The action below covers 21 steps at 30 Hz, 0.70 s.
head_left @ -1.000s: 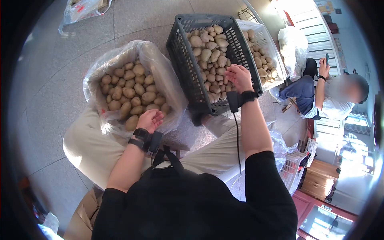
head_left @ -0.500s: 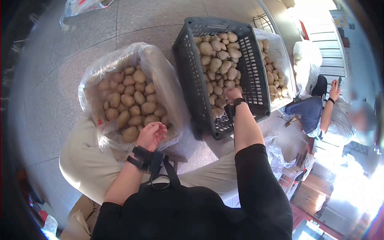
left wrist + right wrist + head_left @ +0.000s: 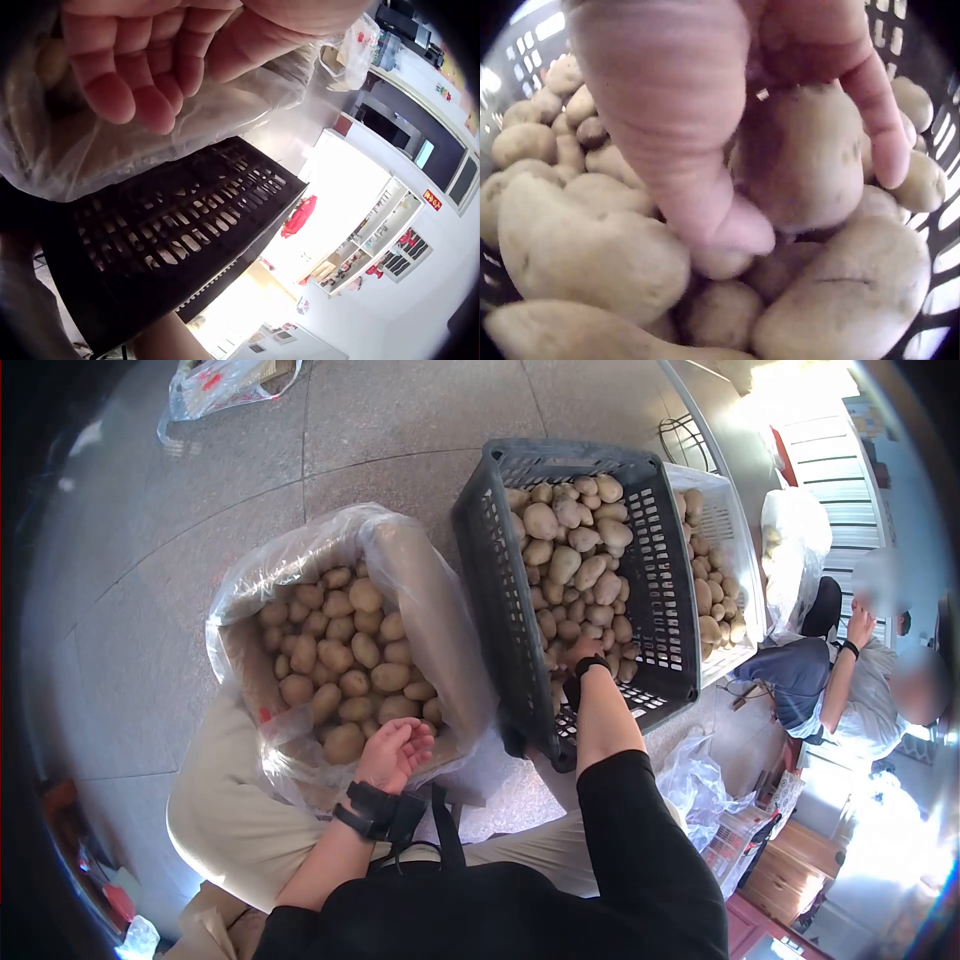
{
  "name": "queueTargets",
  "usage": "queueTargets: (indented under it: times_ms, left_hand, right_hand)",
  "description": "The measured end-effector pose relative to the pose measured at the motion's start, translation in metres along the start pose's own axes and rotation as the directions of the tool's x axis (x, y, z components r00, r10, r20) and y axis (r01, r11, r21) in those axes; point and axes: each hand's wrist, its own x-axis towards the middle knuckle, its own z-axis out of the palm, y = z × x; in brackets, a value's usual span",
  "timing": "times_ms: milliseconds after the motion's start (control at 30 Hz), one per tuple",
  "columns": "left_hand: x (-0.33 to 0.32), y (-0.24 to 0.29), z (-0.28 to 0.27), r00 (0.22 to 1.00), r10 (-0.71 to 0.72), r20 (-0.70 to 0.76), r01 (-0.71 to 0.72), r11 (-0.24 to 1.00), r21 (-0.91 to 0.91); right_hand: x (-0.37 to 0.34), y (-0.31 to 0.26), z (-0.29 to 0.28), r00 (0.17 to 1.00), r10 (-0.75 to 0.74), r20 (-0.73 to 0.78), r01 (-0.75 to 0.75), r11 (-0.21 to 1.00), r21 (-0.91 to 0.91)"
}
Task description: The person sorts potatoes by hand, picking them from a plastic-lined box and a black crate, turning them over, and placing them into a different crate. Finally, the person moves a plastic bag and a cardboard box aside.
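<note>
In the head view, a black slatted crate (image 3: 478,575) holds many potatoes (image 3: 565,565). My right hand (image 3: 585,652) reaches down into its near part; the right wrist view shows that hand (image 3: 682,112) with thumb and fingers around a potato (image 3: 802,161) among others. Left of the crate stands a box lined with clear plastic (image 3: 440,620), full of potatoes (image 3: 335,653). My left hand (image 3: 395,753) is palm up over its near edge, fingers loosely bent, holding nothing; the left wrist view shows this hand (image 3: 150,52) above the plastic.
A white crate (image 3: 745,575) of potatoes adjoins the black crate's right side. Beyond it are a filled plastic bag (image 3: 795,550) and a seated person (image 3: 850,680). Crumpled plastic (image 3: 695,785) lies at the right, and another bag (image 3: 225,388) on the floor at the far left.
My right hand has gone from above the black crate down among its potatoes and taken hold of one. The left hand stays by the lined box. The head view has shifted.
</note>
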Motion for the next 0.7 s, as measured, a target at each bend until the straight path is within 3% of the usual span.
queueTargets:
  times_ms: [67, 100, 167, 267, 300, 400, 433, 533, 633, 700]
  left_hand:
    - [0.002, -0.002, -0.002, 1.000, 0.001, -0.006, -0.001, 1.000, -0.004]
    - [0.002, -0.002, -0.003, 1.000, 0.001, -0.010, -0.002, 1.000, -0.006]
    - [0.002, -0.002, -0.004, 1.000, 0.003, -0.026, -0.003, 1.000, -0.007]
    - [0.004, -0.003, -0.005, 0.999, 0.006, -0.037, -0.006, 1.000, -0.010]
    - [0.005, -0.003, -0.006, 0.999, 0.011, -0.040, -0.011, 1.000, -0.009]
    - [0.007, -0.001, -0.007, 0.999, 0.015, -0.035, -0.016, 1.000, -0.020]
    - [0.008, 0.000, -0.007, 0.999, 0.016, -0.038, -0.017, 1.000, -0.023]
    - [0.007, 0.000, -0.006, 0.999, 0.016, -0.042, -0.017, 1.000, -0.024]
    - [0.007, 0.002, -0.002, 0.999, 0.029, -0.022, -0.029, 0.999, -0.028]
    - [0.006, 0.003, -0.001, 1.000, 0.029, 0.002, -0.029, 0.999, -0.032]
  right_hand:
    - [0.011, 0.005, -0.014, 0.976, 0.025, -0.215, 0.029, 0.968, 0.248]
    - [0.048, 0.020, 0.001, 0.963, 0.137, -0.234, -0.025, 0.904, 0.426]
    - [0.021, 0.008, -0.058, 0.917, 0.284, -0.279, -0.099, 0.841, 0.532]
    - [0.045, 0.016, -0.066, 0.925, 0.221, -0.308, 0.052, 0.730, 0.681]
    - [0.059, 0.017, -0.064, 0.944, 0.119, -0.309, 0.094, 0.799, 0.593]
    - [0.089, 0.009, -0.052, 0.914, 0.065, -0.399, 0.172, 0.831, 0.529]
    - [0.088, 0.003, -0.057, 0.942, 0.178, -0.283, 0.035, 0.789, 0.613]
    - [0.095, 0.001, -0.047, 0.922, 0.269, -0.280, -0.007, 0.733, 0.680]
    - [0.090, 0.011, -0.038, 0.906, 0.225, -0.359, 0.165, 0.593, 0.788]
    - [0.080, 0.018, -0.045, 0.904, 0.201, -0.377, 0.280, 0.387, 0.878]
